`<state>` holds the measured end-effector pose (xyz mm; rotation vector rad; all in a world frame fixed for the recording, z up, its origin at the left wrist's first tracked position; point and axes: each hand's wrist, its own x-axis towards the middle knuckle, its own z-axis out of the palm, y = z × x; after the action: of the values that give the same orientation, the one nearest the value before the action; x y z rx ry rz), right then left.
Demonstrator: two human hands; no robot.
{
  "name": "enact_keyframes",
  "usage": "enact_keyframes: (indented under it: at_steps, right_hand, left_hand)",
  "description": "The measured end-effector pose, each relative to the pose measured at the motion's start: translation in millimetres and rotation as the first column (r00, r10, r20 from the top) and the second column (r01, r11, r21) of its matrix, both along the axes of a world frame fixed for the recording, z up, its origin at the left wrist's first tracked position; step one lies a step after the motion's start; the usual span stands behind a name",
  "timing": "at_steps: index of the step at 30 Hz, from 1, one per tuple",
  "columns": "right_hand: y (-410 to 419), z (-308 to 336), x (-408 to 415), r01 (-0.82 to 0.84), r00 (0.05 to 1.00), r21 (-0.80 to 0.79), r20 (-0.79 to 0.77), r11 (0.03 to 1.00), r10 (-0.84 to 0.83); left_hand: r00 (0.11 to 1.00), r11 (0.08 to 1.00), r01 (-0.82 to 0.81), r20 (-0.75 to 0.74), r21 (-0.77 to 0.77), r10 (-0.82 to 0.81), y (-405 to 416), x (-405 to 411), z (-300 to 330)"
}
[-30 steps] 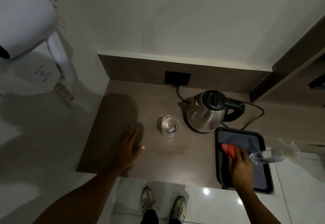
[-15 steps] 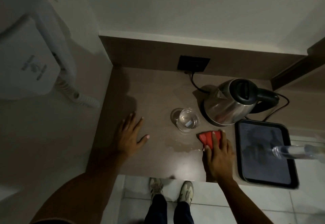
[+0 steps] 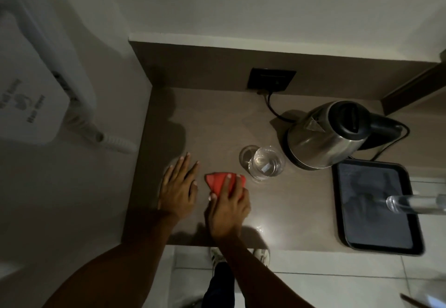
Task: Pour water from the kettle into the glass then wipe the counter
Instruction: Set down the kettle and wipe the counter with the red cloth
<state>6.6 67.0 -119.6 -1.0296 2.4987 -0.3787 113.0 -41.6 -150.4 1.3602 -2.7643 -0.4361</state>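
Note:
A steel kettle (image 3: 323,136) with a black lid and handle stands at the back right of the brown counter (image 3: 217,119). Just left of it is a clear glass (image 3: 264,164) with water inside. My right hand (image 3: 228,207) presses a folded red cloth (image 3: 217,182) flat on the counter, left of the glass and in front of it. My left hand (image 3: 177,187) lies flat beside the cloth, fingers spread, holding nothing. A wet sheen shows on the counter to the right of my right hand.
A black tray (image 3: 415,245) sits at the counter's right front, with a clear plastic bottle (image 3: 410,202) lying across its right rim. The kettle's cord runs to a black wall socket (image 3: 271,79). A white wall-mounted unit (image 3: 36,85) hangs at the left.
My right hand took the red cloth off the tray and slid it leftward across the counter, past the front of the glass, to beside my left hand. The view shifted left.

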Motion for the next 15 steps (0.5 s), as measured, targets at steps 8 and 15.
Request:
enact_keyframes:
  at_steps: [8, 15]
  right_hand:
    - [99, 2, -112, -0.343, 0.935, -0.005, -0.099, 0.939, 0.341]
    - [83, 0, -152, 0.166, 0.957, -0.032, -0.237, 0.986, -0.169]
  left_hand:
    - [1.0, 1.0, -0.006, 0.006, -0.012, 0.006, 0, -2, 6]
    - [0.999, 1.0, 0.0, 0.038, -0.014, 0.001, -1, 1, -2]
